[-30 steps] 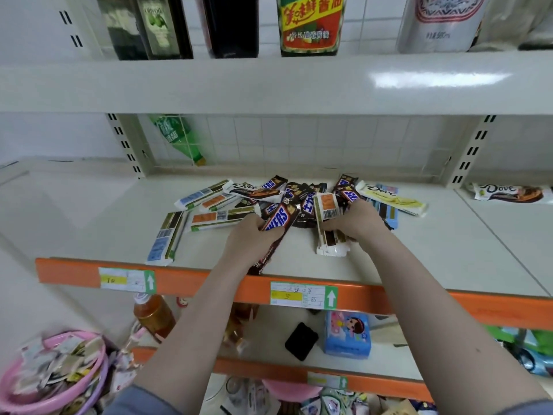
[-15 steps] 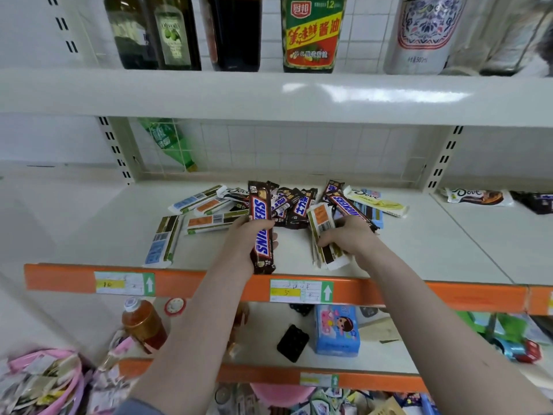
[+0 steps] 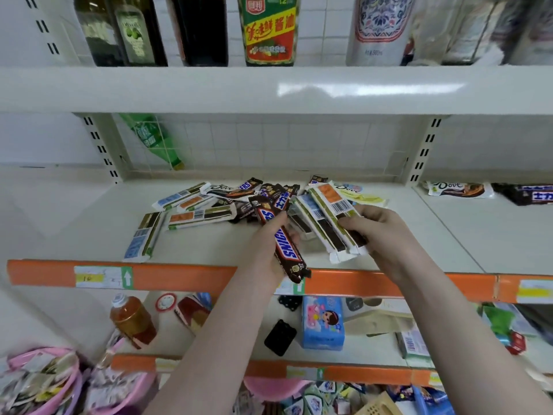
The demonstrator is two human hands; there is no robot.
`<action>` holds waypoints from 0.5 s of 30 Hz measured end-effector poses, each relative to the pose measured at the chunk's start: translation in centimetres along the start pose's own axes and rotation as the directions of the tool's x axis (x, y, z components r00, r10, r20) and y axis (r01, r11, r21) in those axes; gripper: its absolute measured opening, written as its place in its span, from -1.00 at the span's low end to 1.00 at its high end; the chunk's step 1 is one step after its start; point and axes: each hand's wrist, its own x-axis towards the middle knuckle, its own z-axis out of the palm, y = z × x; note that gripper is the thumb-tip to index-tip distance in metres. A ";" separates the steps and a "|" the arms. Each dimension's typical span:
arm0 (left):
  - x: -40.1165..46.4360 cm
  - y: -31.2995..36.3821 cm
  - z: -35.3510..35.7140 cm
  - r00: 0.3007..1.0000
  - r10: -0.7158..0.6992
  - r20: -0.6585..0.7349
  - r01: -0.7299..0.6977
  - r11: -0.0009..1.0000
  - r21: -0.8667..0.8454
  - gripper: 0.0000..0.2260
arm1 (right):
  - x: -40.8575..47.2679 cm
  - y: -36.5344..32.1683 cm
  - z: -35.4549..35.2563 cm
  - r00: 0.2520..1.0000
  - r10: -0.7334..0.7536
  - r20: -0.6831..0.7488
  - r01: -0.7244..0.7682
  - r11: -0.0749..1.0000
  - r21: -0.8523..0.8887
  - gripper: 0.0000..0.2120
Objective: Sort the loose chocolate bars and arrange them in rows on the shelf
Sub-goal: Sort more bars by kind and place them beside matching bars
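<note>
A jumble of loose chocolate bars [image 3: 227, 202] lies on the middle of the cream shelf [image 3: 89, 223]. My left hand [image 3: 266, 250] grips a brown Snickers bar [image 3: 284, 241] lifted over the shelf's front edge. My right hand [image 3: 377, 226] holds a small stack of white-wrapped bars [image 3: 326, 217] fanned toward the pile. One white bar with a blue label [image 3: 143, 238] lies apart at the left. A yellow Dove bar [image 3: 359, 194] sits behind my right hand.
An orange price rail [image 3: 179, 277] fronts the shelf. Bottles [image 3: 269, 31] stand on the shelf above. A Dove pack [image 3: 457, 190] and a dark bar [image 3: 529, 194] lie in the right bay. Below are a juice bottle [image 3: 131, 322], a blue tissue pack [image 3: 321, 323] and pink baskets [image 3: 39, 381].
My left hand has drawn the Snickers bar toward the front edge and tilted it. My right hand has raised its white bars, now a fanned stack of more than one.
</note>
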 end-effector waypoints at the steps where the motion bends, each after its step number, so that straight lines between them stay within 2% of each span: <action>1: -0.2 -0.7 0.9 0.999 -0.007 0.036 0.007 1.000 0.003 -0.84 | -0.2 -0.1 -0.6 1.000 -0.005 0.010 0.005 1.000 0.008 -0.89; 4: -0.6 -3.0 4.2 0.992 -0.028 0.120 0.025 0.999 0.024 -0.71 | -0.7 -0.5 -3.5 0.999 -0.021 0.029 0.021 1.000 -0.001 -0.87; 8: -1.0 -7.5 9.8 0.982 -0.090 0.166 0.089 0.996 0.015 -0.65 | -1.6 -0.7 -10.3 0.998 -0.061 0.018 0.062 0.993 -0.100 -0.86; 13: -0.7 -14.5 18.3 0.973 -0.161 0.166 0.152 0.986 0.068 -0.64 | -2.3 -1.0 -21.7 0.999 -0.052 -0.010 0.051 0.998 -0.036 -0.85; 15: -0.6 -16.8 21.3 0.973 -0.165 0.161 0.159 0.986 0.049 -0.77 | -2.5 -1.1 -26.2 0.999 -0.046 -0.023 0.045 0.998 -0.052 -0.85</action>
